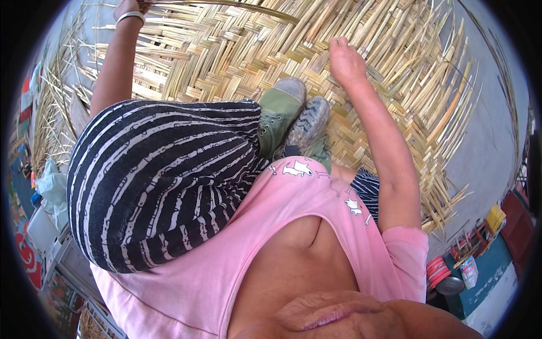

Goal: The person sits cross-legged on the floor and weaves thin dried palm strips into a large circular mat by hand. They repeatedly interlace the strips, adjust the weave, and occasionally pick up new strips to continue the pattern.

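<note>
A woven mat of pale split-reed strips (237,56) spreads under my feet, with long loose ends fanning out at its sides. At the upper left, partly cut off by the picture's edge, my left hand (129,8) is closed on the end of a long greenish reed strip (243,7). That strip reaches to the right above the weave. Over the mat's middle, my right hand (344,61) is closed with its fingers curled down against the strips. Whatever those fingers pinch is hidden.
My green canvas shoes (279,110) rest on the mat. Loose reeds (56,101) lie on the grey floor to the left. Thin stalks (502,73) lie at the far right. A pale plastic bag (52,183) is at left; a red tub (437,271) stands lower right.
</note>
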